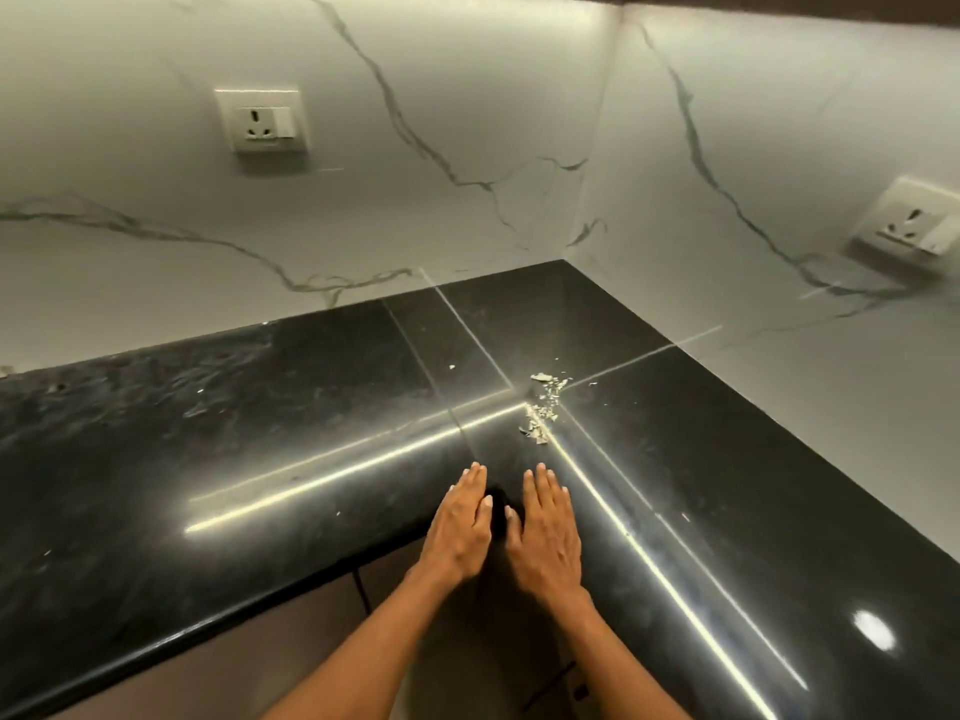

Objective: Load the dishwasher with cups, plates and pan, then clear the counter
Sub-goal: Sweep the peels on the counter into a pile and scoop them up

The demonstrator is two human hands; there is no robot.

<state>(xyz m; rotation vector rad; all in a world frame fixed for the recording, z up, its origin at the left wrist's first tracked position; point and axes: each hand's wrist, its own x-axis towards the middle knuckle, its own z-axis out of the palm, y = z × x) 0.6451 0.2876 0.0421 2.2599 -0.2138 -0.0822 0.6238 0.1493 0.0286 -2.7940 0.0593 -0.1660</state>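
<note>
A glossy black stone counter (260,459) runs along two walls and meets in a corner. A small heap of pale crumbs (540,407) lies on it near the inner corner. My left hand (460,522) and my right hand (548,527) lie flat on the counter side by side, fingers straight and pointing at the crumbs, a short way in front of them. Both hands hold nothing. No cups, plates, pan or dishwasher are in view.
White marbled wall panels rise behind the counter. One wall socket (264,121) sits on the back wall, another socket (911,226) on the right wall. Brown cabinet fronts (260,667) show below the counter's rounded front edge. A few stray crumbs (452,367) lie further back.
</note>
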